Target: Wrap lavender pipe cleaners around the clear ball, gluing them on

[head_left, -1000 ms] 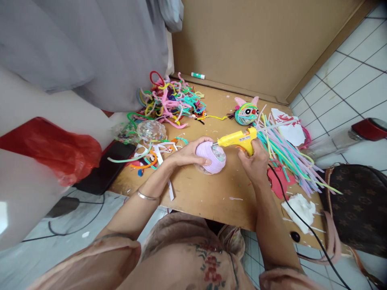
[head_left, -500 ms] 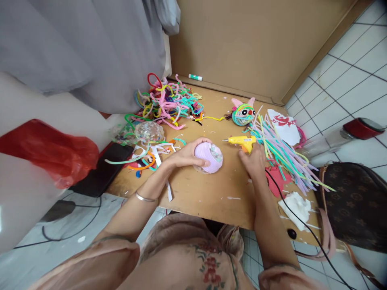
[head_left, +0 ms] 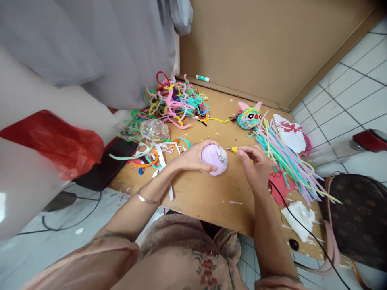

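Note:
A round ball wrapped in lilac strands (head_left: 210,159), with a clear patch on its right side, is in my left hand (head_left: 196,156), fingers curled round it over the table. My right hand (head_left: 255,163) grips a yellow glue gun (head_left: 234,150); its body is mostly hidden by the fingers. The gun's metal tip points left at the ball, a small gap between them. Behind my right hand sits a decorated ball with eyes, a red nose and pink ears (head_left: 249,117).
Tangled pipe cleaners (head_left: 175,100) fill the back left of the wooden table (head_left: 196,199). Straight pipe cleaners (head_left: 287,161) lie at the right, near a brown bag (head_left: 356,217) and a bottle (head_left: 341,147). A black cord (head_left: 302,221) trails from the right hand. A glue stick (head_left: 202,78) lies behind.
The view has shifted slightly. My right hand has turned over the glue gun, now covering most of its body, and its tip is nearer the lilac ball.

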`<state>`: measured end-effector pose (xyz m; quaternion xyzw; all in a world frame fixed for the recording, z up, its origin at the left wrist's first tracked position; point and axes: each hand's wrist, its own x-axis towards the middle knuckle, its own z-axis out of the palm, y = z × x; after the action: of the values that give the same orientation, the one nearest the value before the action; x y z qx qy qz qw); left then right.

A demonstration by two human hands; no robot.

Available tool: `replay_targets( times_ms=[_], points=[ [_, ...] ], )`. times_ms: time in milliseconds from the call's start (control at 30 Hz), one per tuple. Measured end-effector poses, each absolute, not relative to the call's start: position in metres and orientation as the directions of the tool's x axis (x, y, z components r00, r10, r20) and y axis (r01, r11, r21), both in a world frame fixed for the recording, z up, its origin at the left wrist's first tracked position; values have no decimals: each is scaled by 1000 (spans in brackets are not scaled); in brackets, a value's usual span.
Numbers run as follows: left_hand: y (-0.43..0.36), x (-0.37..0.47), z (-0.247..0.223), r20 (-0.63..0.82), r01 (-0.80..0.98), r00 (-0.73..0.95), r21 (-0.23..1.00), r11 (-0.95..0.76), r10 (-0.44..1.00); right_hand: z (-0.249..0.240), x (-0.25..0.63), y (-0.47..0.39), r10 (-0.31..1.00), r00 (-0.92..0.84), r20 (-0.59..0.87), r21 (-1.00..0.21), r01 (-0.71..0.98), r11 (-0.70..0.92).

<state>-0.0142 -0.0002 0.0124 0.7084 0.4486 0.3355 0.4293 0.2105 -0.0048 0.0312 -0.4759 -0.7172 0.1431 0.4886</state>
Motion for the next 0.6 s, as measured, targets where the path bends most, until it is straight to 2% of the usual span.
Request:
replay_targets(
  times_ms=[133, 600],
  points=[
    [-3, -11, 14, 179, 379, 342, 872, -309, 923, 43, 189, -25, 826, -162, 539, -710, 440, 550],
    [-6, -7, 13, 244, 411, 362, 825, -389, 900, 31, 182, -26, 897, -129, 422, -784, 445, 433]
  ],
)
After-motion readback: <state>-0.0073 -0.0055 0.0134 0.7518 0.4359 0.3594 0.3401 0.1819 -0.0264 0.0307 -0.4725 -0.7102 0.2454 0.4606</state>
